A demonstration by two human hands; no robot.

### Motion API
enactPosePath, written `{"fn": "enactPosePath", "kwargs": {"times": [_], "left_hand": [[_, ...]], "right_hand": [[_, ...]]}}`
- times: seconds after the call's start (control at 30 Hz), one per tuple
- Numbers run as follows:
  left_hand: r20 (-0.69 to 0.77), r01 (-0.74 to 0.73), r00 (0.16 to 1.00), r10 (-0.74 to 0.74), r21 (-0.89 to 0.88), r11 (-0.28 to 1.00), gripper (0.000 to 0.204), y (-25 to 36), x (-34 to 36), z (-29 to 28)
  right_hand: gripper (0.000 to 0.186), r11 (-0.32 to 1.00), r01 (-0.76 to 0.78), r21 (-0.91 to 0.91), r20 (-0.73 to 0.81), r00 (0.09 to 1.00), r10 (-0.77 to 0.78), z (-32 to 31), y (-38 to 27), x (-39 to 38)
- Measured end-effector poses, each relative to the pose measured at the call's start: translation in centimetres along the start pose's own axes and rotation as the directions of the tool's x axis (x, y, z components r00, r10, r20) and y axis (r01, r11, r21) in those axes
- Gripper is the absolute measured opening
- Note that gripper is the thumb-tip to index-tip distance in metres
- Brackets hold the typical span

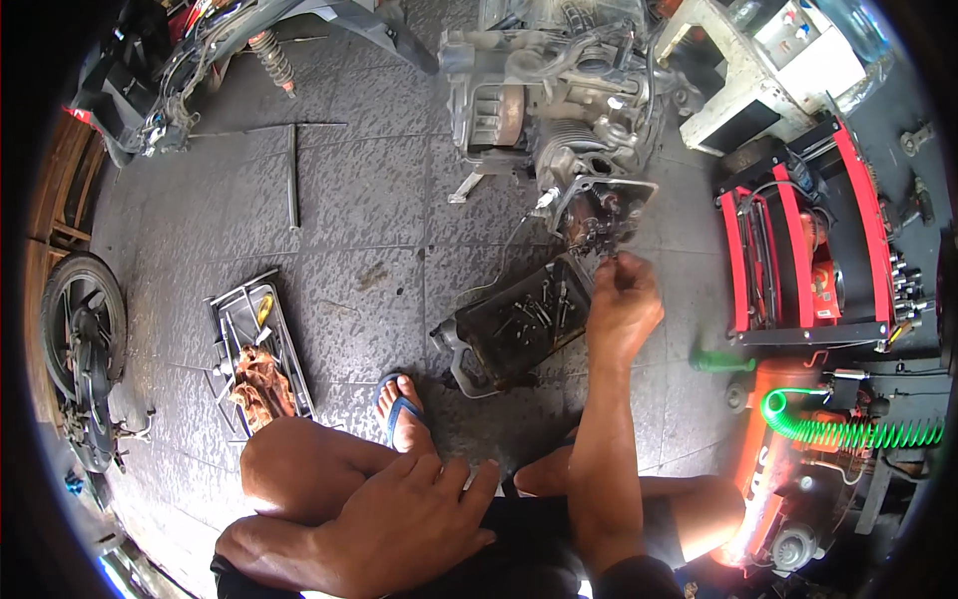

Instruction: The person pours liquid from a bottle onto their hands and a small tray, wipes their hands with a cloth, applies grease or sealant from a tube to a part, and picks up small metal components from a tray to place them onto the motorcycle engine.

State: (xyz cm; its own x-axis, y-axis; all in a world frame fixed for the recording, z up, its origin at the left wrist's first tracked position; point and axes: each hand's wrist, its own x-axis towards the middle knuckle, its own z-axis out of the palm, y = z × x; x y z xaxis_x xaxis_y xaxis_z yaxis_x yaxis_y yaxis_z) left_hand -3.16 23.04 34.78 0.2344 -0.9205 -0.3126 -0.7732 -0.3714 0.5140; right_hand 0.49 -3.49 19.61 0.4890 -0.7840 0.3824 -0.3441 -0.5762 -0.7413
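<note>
My right hand (624,299) reaches up just below the opened cylinder head (609,215) of a dismantled engine (534,105), its fingertips pinched; whatever they hold is too small to make out. Under and left of that hand lies a dark tray (489,344) of loose bolts (539,309), with a grey metal bracket-like part (469,374) beside it. My left hand (409,524) rests low over my lap, fingers loosely apart and holding nothing.
A metal tray (304,389) with tools and a brown rag sits left, near my foot. A wheel (80,314) and motorcycle frame (230,45) line the left. Rightward stand a red-black tool cart (853,200), white stand (818,70) and orange compressor (758,439) with a green coiled hose (848,434).
</note>
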Motion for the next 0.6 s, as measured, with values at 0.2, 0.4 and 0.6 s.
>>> {"fn": "enactPosePath", "kwargs": {"times": [0.2, 0.4, 0.6], "left_hand": [[-0.009, -0.024, 1.000, 0.024, 0.024, 0.999, 0.064, 0.2, 0.3, -0.1], [0.041, 0.013, 0.999, -0.013, -0.013, 1.000, 0.065, 0.1, 0.5, -0.2], [0.070, 0.045, 0.997, -0.045, -0.004, 0.999, 0.064, 0.1, 0.5, -0.1]], "right_hand": [[0.020, 0.994, -0.108, 0.027, 0.040, 0.994, 0.106, 0.3, 0.7, -0.1], [0.032, 0.940, -0.290, 0.178, 0.185, 0.948, 0.258, 0.0, 1.0, 0.9], [0.015, 0.999, 0.030, 0.022, 0.073, 0.997, -0.032, -0.7, 1.3, -1.0]]}}
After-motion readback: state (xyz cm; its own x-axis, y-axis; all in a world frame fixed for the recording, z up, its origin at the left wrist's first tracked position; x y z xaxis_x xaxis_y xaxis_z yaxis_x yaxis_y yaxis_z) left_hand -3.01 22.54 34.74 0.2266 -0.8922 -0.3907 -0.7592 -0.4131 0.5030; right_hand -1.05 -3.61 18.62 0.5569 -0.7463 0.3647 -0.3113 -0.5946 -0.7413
